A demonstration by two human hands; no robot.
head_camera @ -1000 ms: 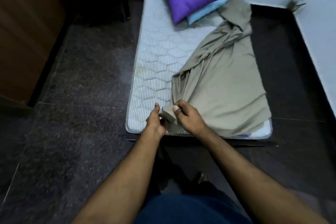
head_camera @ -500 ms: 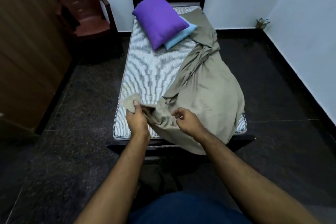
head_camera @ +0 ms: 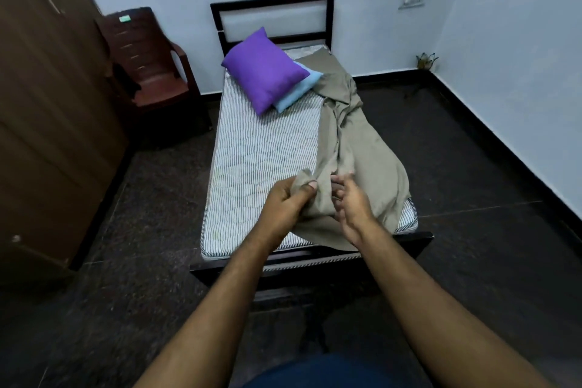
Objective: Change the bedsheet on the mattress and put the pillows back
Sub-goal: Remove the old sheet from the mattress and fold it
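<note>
The left hand (head_camera: 283,198) grips a bunched corner of the khaki bedsheet (head_camera: 356,151) with fingers and thumb curled tight, having brought it back in from the spread position of half a second ago, while the right hand (head_camera: 352,201) has let go and now sits just beside the fabric with fingers apart and loosely bent. The sheet lies gathered in a long rumpled band down the right side of the striped mattress (head_camera: 258,161), its near end spilling over the foot. With the purple pillow (head_camera: 264,69) and blue pillow (head_camera: 299,88) resting at the head, the sheet appears to be mid-gathering and the step unfinished.
</note>
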